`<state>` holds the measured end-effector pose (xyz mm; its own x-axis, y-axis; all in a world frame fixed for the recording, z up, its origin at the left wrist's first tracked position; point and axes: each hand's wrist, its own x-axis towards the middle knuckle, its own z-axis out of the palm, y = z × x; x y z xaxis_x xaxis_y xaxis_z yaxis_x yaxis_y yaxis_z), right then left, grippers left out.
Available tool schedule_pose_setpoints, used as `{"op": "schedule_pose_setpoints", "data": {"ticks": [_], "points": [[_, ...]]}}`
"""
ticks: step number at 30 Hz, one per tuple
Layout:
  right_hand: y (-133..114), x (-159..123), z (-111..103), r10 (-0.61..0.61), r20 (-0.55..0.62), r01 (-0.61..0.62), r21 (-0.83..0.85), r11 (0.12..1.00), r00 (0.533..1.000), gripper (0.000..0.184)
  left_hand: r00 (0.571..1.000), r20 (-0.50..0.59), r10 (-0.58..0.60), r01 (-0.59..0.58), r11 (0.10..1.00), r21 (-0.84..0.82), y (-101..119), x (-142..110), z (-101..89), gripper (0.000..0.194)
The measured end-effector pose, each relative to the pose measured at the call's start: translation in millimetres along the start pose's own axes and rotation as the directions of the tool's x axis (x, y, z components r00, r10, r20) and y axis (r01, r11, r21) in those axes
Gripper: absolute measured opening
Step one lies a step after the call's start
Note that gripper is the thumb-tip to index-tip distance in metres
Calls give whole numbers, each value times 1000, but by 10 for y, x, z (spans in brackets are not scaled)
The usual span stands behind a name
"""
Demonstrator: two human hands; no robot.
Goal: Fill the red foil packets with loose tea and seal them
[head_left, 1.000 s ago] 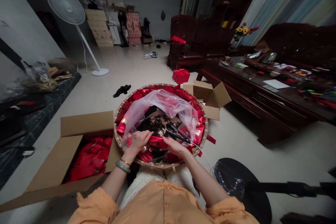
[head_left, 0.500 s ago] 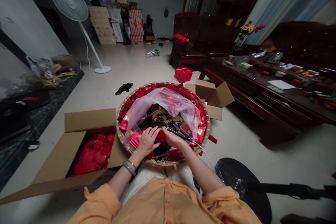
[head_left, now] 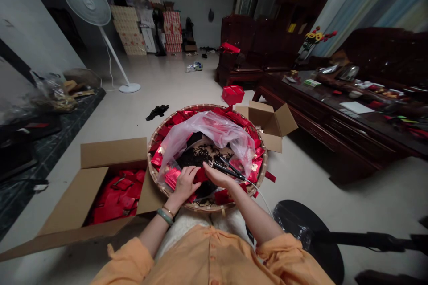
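At the far left of your view, a white standing fan (head_left: 86, 1) is on the pale floor, and nearer to you there is an open carton (head_left: 113, 152) with many red packets (head_left: 125, 189) inside. Between the fan and the basket, a crumpled black thing (head_left: 157, 112) lies on the floor. The round woven basket (head_left: 151, 173) is in front of you, just beside this carton, and more red packets are around its inside edge. Your left hand (head_left: 185, 183), with a green bangle (head_left: 165, 217) on the wrist, has its fingers bent and holds one small red packet (head_left: 200, 175) by its left side. This packet is between your two hands, over the near part of the basket. In the middle of the basket, a clear plastic bag (head_left: 214, 124) is open around dark, thin strands (head_left: 192, 157). Your right hand (head_left: 218, 177) is quite flat, with fingers close together, and seems to touch the right side of the same packet; its thumb is hidden, so you cannot tell how firmly it grips. Just beside this hand lies a black two-armed tool (head_left: 230, 170) with a white cord (head_left: 262, 196). Behind the basket, to the right, stands a smaller open carton (head_left: 274, 121), and farther right is a dark wooden table (head_left: 321, 118).
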<state>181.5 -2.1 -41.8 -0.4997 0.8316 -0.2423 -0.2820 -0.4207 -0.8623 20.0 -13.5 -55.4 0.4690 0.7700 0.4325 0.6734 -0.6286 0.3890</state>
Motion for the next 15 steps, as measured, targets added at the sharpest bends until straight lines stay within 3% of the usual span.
{"op": "schedule_pose_setpoints", "data": {"ticks": [3,8,12,15], "points": [[-22,-28,-21,41,49,-38,-52,998,998,62,1000,-1,12,-12,1000,-3,-28,-16,18,51],[-65,-75,-35,118,-27,-120,-96,988,993,58,999,-12,37,-37,999,5,-67,3,16,51],[-133,-123,18,8,-91,-30,-238,971,996,60,998,-56,34,-34,999,16,-74,36,25,51],[-200,-178,31,-175,-119,105,-445,889,977,56,997,-76,11,-10,1000,17,-108,54,26,49]]}}
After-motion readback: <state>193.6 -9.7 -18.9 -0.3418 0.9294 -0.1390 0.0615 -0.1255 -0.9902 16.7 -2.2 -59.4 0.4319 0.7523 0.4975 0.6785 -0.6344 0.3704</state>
